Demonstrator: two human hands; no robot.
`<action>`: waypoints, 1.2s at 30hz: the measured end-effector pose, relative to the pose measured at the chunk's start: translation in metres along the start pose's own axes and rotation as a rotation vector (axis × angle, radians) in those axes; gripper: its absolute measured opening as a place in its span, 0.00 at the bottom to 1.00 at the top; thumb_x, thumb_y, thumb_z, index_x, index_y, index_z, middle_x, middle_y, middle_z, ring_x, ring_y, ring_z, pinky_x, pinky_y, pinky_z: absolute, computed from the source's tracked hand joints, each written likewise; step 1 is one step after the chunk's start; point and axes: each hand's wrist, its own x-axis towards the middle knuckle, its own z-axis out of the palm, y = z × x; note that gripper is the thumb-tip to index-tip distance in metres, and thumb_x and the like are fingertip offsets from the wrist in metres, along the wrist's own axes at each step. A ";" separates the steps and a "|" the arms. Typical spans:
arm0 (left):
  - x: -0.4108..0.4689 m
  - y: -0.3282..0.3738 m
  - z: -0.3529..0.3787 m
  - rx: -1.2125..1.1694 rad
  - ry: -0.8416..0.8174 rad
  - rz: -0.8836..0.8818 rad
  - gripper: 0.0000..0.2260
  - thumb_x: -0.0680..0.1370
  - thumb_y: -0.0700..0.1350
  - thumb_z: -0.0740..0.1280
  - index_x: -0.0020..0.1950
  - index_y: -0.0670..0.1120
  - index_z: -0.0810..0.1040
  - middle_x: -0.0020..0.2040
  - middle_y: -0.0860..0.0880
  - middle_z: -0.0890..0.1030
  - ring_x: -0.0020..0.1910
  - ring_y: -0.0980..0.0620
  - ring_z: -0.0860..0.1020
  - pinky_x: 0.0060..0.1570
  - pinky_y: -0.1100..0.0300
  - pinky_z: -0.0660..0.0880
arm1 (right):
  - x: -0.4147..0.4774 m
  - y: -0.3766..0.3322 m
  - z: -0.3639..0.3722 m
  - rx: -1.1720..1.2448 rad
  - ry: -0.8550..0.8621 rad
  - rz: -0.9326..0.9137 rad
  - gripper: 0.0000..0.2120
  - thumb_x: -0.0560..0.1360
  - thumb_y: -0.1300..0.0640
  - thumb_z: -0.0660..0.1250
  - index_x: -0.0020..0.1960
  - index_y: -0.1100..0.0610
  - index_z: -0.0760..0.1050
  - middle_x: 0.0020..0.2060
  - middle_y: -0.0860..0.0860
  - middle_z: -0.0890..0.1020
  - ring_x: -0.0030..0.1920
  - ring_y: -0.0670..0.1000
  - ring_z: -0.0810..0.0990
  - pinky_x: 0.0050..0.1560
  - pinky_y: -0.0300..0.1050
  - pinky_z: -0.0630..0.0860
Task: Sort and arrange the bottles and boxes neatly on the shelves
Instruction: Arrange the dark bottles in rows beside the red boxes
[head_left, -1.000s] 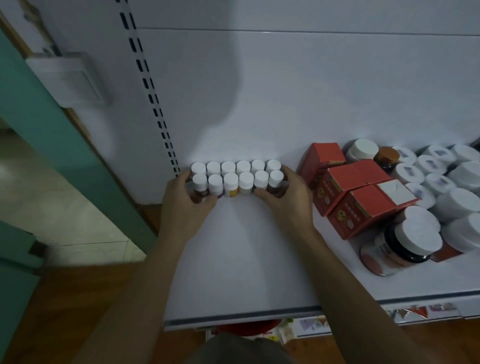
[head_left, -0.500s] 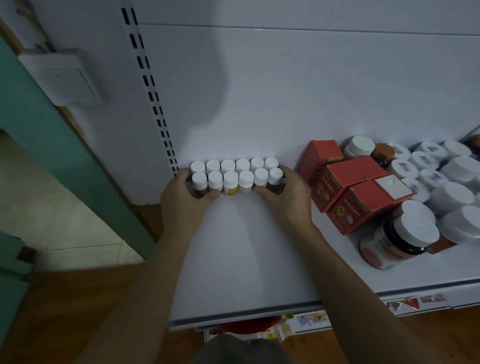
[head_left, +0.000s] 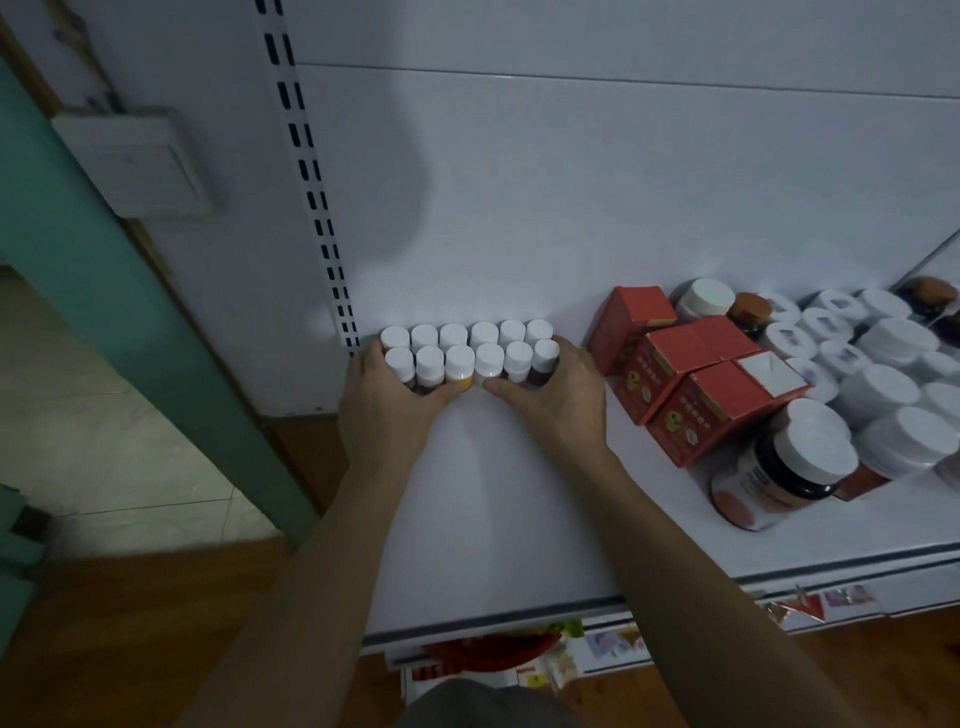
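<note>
Shelf (head_left: 493, 519): small bottles (head_left: 470, 348) btwn L hand (head_left: 387, 410) & R hand (head_left: 563, 400), both gripping.

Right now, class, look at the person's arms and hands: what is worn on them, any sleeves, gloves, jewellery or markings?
Nothing visible is worn. The left forearm and right forearm are bare down to the picture's lower edge, no sleeve showing. The left hand and right hand have no gloves; no ring, watch, bracelet or marking shows in this dim light.
</note>
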 end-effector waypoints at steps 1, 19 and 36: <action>0.000 -0.001 0.000 -0.005 0.004 0.011 0.39 0.58 0.65 0.81 0.62 0.51 0.74 0.57 0.51 0.80 0.54 0.48 0.77 0.47 0.54 0.75 | 0.000 0.000 0.001 -0.007 -0.001 0.007 0.34 0.58 0.29 0.76 0.57 0.46 0.75 0.51 0.42 0.81 0.50 0.45 0.80 0.50 0.46 0.80; -0.033 0.017 -0.050 0.234 -0.298 -0.059 0.22 0.77 0.53 0.72 0.67 0.43 0.75 0.60 0.45 0.79 0.52 0.50 0.77 0.48 0.56 0.72 | -0.017 -0.016 -0.084 -0.341 -0.321 -0.044 0.29 0.73 0.46 0.76 0.68 0.59 0.74 0.60 0.54 0.80 0.57 0.54 0.79 0.53 0.41 0.70; 0.032 0.180 0.081 0.405 -0.690 0.966 0.25 0.75 0.47 0.73 0.70 0.57 0.72 0.63 0.49 0.69 0.57 0.45 0.74 0.53 0.52 0.74 | 0.011 -0.007 -0.177 -0.834 -0.197 -0.150 0.26 0.73 0.45 0.68 0.67 0.53 0.70 0.61 0.53 0.73 0.62 0.59 0.69 0.59 0.60 0.69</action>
